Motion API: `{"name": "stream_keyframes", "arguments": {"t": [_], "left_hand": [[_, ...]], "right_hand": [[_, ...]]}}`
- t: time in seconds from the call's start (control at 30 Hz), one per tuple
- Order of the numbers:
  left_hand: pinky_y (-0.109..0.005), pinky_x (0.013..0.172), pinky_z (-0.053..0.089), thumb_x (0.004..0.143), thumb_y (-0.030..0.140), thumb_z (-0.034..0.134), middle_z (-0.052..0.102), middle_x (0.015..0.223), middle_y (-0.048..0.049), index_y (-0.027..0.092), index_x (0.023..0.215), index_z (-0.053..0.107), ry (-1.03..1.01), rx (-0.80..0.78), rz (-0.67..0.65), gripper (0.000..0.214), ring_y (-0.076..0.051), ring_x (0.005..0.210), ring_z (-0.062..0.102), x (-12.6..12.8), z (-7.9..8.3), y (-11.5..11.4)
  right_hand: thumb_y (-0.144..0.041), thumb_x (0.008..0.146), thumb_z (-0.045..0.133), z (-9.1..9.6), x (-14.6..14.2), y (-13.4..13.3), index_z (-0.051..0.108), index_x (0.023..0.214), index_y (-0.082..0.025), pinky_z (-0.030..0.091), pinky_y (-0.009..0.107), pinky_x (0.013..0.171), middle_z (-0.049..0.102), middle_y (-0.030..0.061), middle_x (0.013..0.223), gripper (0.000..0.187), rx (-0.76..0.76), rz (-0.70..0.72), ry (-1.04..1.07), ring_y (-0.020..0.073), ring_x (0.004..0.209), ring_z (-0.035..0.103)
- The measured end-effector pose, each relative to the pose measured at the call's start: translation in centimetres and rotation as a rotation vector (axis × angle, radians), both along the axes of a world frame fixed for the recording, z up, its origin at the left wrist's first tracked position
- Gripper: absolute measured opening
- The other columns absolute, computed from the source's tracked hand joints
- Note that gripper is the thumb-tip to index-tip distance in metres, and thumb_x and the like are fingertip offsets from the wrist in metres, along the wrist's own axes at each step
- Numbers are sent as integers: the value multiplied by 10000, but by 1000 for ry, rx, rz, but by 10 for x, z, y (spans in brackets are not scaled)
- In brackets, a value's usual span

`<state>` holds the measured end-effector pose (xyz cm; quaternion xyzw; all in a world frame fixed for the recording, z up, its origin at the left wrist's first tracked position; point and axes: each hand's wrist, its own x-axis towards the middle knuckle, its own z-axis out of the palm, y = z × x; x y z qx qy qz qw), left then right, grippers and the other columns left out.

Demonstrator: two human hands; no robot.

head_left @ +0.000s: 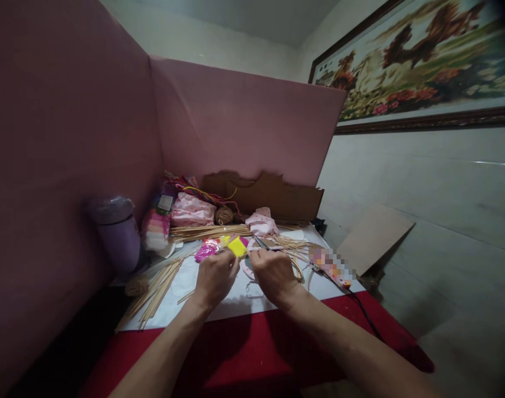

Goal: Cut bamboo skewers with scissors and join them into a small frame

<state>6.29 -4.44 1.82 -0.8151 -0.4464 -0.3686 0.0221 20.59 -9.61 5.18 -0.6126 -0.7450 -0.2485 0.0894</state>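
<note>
2 hands, left hand (214,276) and right hand (273,273), pinch yellow piece (237,246).

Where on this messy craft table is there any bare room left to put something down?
The red cloth along the near edge is bare around the forearms. A small white patch shows between the left hand and right hand. Behind them it is crowded: stick bundles, pink fabric, purple cup.
</note>
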Motion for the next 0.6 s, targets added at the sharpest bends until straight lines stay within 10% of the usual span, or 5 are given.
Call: {"name": "stream_keyframes", "arguments": {"t": [0.27, 0.6], "left_hand": [[-239, 529, 284, 825, 287, 485, 624, 570, -30, 181, 658, 612, -46, -59, -46, 235, -124, 516, 529, -7, 5, 3], [-243, 498, 271, 809, 198, 495, 560, 522, 0, 177, 617, 547, 18, 313, -156, 201, -105, 458, 469, -8, 4, 3]], "right_hand": [[-187, 825, 529, 10, 14, 13, 630, 803, -173, 307, 249, 537, 680, 62, 767, 105, -9, 55, 137, 173, 670, 609], [-158, 867, 489, 1, 19, 17, 588, 883, -150, 378, 239, 641, 628, 59, 800, 101, 91, 428, 201, 153, 731, 570]]}}
